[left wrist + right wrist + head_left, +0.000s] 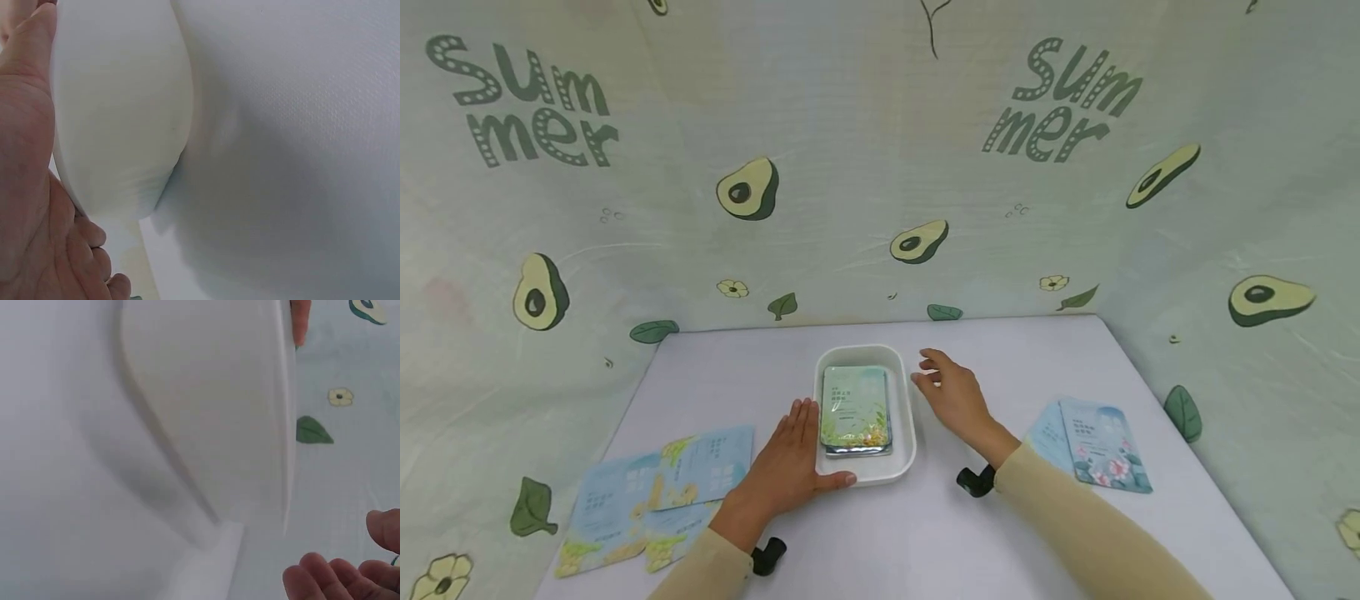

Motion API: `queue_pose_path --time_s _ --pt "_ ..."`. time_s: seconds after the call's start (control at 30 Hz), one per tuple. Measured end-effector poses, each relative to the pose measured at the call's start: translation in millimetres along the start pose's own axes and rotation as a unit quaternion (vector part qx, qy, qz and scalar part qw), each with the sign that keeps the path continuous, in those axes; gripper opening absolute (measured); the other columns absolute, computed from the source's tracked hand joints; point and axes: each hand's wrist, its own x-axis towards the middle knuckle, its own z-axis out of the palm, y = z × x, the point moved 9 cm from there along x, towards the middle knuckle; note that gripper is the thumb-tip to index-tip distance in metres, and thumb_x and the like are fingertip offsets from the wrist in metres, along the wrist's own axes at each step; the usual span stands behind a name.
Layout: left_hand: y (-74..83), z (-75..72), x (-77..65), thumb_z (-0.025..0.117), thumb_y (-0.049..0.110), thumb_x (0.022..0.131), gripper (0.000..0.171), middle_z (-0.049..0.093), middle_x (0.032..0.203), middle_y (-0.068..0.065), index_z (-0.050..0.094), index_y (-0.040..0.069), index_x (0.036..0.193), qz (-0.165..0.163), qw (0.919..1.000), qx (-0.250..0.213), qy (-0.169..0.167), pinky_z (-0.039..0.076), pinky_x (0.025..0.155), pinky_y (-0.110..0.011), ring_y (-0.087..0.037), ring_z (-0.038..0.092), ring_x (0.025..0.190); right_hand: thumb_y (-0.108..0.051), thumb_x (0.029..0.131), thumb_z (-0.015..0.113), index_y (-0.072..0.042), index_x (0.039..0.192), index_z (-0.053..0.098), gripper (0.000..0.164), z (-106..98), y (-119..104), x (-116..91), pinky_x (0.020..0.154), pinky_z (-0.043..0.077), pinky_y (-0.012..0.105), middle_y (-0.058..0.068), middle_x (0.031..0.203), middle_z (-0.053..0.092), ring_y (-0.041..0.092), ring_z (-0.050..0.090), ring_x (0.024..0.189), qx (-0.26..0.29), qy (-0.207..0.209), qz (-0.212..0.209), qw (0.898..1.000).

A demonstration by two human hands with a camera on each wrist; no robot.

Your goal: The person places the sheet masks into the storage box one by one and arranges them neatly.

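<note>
A white plastic tray (904, 454) stands in the middle of the table, holding a small stack of flat foil sachets that look like sheet-mask packets. The top sachet (853, 408) is green and pale blue with a plant print. Against the tray's left side lies my left hand (790, 467), its fingers straight and its thumb at the near left corner. The left wrist view shows that hand touching the tray's rim (122, 112). My right hand (953, 396) hovers just right of the tray, apart from it, fingers loosely bent with nothing in them.
Several light-blue and yellow sachets (700, 467) overlap on the table's left side. To the right, a blue sachet with pink flowers (1105, 446) partly covers a paler blue one (1051, 437). A printed avocado curtain (835, 275) hangs behind the white table (917, 550).
</note>
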Motion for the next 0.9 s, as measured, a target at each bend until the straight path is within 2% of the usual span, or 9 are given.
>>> queue_pose_path --time_s 0.13,0.27,0.4,0.53,0.63,0.77,0.9 --pt "-0.4 0.8 -1.5 0.062 0.086 0.084 0.135 0.01 0.176 -0.024 0.009 -0.006 0.166 0.002 1.0 -0.008 0.001 0.017 0.132 -0.055 -0.04 0.006 0.164 -0.03 0.106 0.066 0.0 0.152 0.051 0.057 -23 28 -15 0.108 0.053 0.055 0.023 0.148 0.06 0.04 0.062 0.134 -0.053 0.011 0.005 0.999" --pt "-0.3 0.8 -2.6 0.064 0.084 0.084 0.134 0.012 0.175 -0.024 0.011 -0.006 0.166 0.002 0.9998 -0.021 0.005 0.018 0.132 -0.056 -0.041 0.007 0.164 -0.036 0.108 0.062 0.006 0.16 0.034 0.072 -45 63 -34 0.123 0.032 0.065 0.03 0.165 0.035 0.049 0.033 0.153 -0.108 -0.01 0.037 0.993" --pt "-0.8 2.9 -3.3 0.065 0.084 0.083 0.134 0.012 0.176 -0.023 0.01 -0.006 0.167 0.0 0.9996 -0.03 0.003 0.018 0.132 -0.057 -0.04 0.006 0.164 -0.039 0.108 0.062 0.015 0.16 0.023 0.084 -68 94 -61 0.123 0.023 0.071 0.039 0.167 0.02 0.057 0.019 0.155 -0.158 -0.023 0.053 0.986" --pt "-0.5 3.5 -3.4 0.064 0.085 0.084 0.134 0.012 0.176 -0.023 0.01 -0.006 0.167 0.002 0.9997 -0.026 0.004 0.017 0.132 -0.056 -0.04 0.006 0.164 -0.039 0.107 0.062 0.024 0.154 0.025 0.087 -93 123 -89 0.118 0.023 0.077 0.048 0.16 0.022 0.066 0.021 0.148 -0.214 -0.009 0.061 0.975" --pt "-0.3 3.2 -3.1 0.063 0.085 0.084 0.134 0.01 0.176 -0.023 0.009 -0.005 0.167 0.004 0.9998 -0.021 0.003 0.016 0.132 -0.056 -0.04 0.005 0.164 -0.042 0.108 0.059 0.027 0.149 0.027 0.087 -110 149 -106 0.114 0.023 0.081 0.052 0.155 0.023 0.069 0.023 0.144 -0.25 -0.004 0.093 0.964" --pt "-0.2 1.9 -2.2 0.062 0.086 0.084 0.134 0.009 0.176 -0.023 0.008 -0.005 0.167 0.003 0.9998 -0.018 0.0 0.015 0.133 -0.056 -0.04 0.005 0.164 -0.055 0.109 0.049 0.029 0.147 0.026 0.095 -122 183 -126 0.114 0.017 0.084 0.053 0.153 0.02 0.07 0.018 0.143 -0.275 -0.042 0.17 0.945" --pt "-1.5 1.5 -0.6 0.061 0.087 0.084 0.135 0.008 0.176 -0.022 0.008 -0.005 0.167 0.002 0.9999 -0.012 -0.001 0.014 0.133 -0.056 -0.039 0.005 0.164 -0.065 0.109 0.033 0.03 0.148 0.022 0.103 -117 200 -134 0.116 0.008 0.084 0.054 0.154 0.013 0.071 0.01 0.146 -0.271 -0.096 0.211 0.934"
